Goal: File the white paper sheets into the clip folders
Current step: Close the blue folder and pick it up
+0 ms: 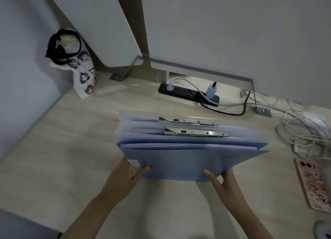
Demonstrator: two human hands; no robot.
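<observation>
While both hands grip the stack, head view, surroundings first: printed cloth bag [84, 74] upper left against the wall, black power strip [186, 93] top centre with plugs in, tangle of white cables [304, 131] at the right edge, phone [312, 183] in a pink case lower right. All sit on the wood desk [62, 149]. The strip is near, behind the stack; phone and cables are off to its right, apart from it.

Folder stack [188, 160] is mid-frame: blue cover nearest, pale translucent covers behind, metal clips [196, 132] showing on two of them, pale sheet edges [179, 146] between the blue covers.

Long axis runs left-right across the frame, clip bars parallel to it, covers leaning toward the top of the frame. Can't tell if it touches the desk.

Left hand [125, 174] clamps the lower-left corner, thumb on the front cover, fingers behind. Right hand [223, 182] does the same at lower right.
</observation>
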